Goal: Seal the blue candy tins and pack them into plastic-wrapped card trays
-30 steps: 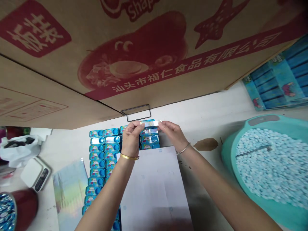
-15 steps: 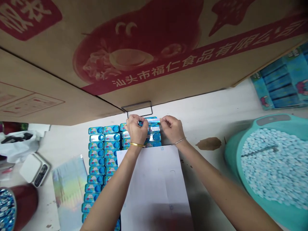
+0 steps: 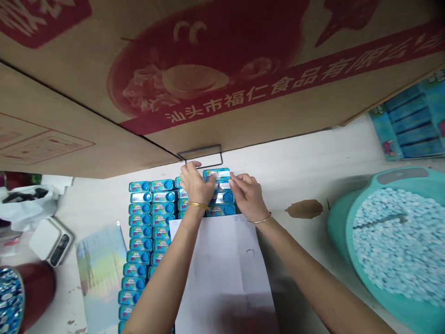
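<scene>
With our left hand point(image 3: 197, 185) splayed and right hand point(image 3: 248, 196) pinched narrow, grip unclear, we could totally skew that shiny strip point(image 3: 223, 173) pressing unevenly.

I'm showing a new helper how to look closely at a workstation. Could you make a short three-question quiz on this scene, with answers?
1. Multiple choice: What mostly fills the teal tub?
A) orange balls
B) small pale-blue pieces
C) folded red cloths

2. True or false: The gold-coloured bracelet is worn on the right wrist.

3. Fill in: The hand at the end of the shiny strip nearer the tub is the ____ hand.

Key:
1. B, small pale-blue pieces.
2. False: it is on the wrist of the left hand; the other wrist wears a silver-coloured bracelet.
3. Right: the right hand is at that end.
</scene>
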A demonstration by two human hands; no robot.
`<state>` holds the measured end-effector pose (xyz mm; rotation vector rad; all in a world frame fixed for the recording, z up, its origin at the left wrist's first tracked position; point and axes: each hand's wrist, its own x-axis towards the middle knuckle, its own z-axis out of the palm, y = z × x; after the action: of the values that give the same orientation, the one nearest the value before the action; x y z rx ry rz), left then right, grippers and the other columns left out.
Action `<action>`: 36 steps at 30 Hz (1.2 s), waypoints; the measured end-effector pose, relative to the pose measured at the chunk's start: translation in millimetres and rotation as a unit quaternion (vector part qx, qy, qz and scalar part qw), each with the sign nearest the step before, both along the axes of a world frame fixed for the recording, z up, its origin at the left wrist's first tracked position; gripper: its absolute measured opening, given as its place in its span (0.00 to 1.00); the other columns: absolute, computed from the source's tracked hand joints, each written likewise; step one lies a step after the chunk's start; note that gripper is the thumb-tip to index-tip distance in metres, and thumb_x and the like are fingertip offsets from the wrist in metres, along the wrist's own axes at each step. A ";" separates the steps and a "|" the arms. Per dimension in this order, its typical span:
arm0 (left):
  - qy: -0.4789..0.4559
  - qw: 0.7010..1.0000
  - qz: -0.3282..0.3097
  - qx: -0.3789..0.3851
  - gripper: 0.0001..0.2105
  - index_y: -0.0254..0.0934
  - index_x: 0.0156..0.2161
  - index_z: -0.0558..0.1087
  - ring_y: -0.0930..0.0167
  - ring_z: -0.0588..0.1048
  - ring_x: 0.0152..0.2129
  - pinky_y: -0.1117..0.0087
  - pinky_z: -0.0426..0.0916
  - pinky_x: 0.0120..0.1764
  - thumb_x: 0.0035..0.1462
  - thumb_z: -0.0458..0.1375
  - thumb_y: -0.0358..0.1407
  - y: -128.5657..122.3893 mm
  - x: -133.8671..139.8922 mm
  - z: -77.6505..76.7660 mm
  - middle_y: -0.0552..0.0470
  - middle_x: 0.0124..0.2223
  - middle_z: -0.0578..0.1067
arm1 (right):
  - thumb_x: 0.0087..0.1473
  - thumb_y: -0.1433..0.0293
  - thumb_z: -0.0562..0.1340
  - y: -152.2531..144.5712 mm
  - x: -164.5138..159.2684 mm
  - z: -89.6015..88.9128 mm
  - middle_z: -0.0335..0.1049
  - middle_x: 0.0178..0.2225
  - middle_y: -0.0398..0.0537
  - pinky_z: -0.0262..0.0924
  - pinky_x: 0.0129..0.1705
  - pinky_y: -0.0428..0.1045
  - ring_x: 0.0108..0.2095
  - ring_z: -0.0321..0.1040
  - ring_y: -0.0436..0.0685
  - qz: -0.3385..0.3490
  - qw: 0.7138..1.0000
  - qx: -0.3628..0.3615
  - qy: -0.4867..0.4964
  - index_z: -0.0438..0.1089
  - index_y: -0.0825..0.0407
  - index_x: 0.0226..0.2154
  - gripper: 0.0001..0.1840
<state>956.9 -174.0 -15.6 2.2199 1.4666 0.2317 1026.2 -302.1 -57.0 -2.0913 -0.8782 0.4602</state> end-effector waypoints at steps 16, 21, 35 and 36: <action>0.059 0.944 -0.316 -0.081 0.23 0.42 0.50 0.72 0.56 0.67 0.52 0.51 0.60 0.54 0.45 0.64 0.35 6.2 -148.7 54.8 0.45 0.54 0.70 | 0.58 0.70 0.59 -79.8 -30.4 81.4 0.69 0.34 0.49 0.54 0.38 0.52 0.36 0.64 0.57 0.280 0.947 -0.112 -0.107 0.70 0.52 0.34 0.05; -0.056 0.920 -0.296 -0.251 0.12 0.42 0.39 0.77 0.60 0.72 0.49 0.55 0.64 0.52 0.55 0.57 0.44 -10.1 -181.7 79.1 0.45 0.49 0.75 | 0.58 0.77 0.53 -107.7 -54.5 125.0 0.66 0.32 0.49 0.55 0.33 0.51 0.33 0.61 0.57 0.358 0.916 -0.079 -0.162 0.68 0.51 0.29 0.11; -0.010 0.948 -0.280 -0.154 0.09 0.36 0.42 0.74 0.66 0.73 0.40 0.64 0.66 0.44 0.62 0.51 0.31 -81.3 -239.7 58.2 0.46 0.40 0.75 | 0.62 0.61 0.54 -115.1 -146.1 106.1 0.67 0.52 0.58 0.54 0.52 0.60 0.54 0.59 0.66 0.268 0.952 -0.075 -0.131 0.67 0.51 0.52 0.19; -0.049 0.943 -0.283 -0.171 0.10 0.36 0.39 0.73 0.68 0.74 0.38 0.66 0.66 0.42 0.63 0.49 0.32 -79.7 -240.1 62.1 0.47 0.38 0.75 | 0.62 0.62 0.54 -102.8 -151.4 105.8 0.68 0.52 0.58 0.51 0.54 0.60 0.54 0.59 0.66 0.259 0.955 -0.072 -0.125 0.66 0.52 0.53 0.20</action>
<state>716.8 -253.7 46.5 2.1899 0.6995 -0.0954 874.8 -404.9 48.7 -2.0649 -1.6012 0.5490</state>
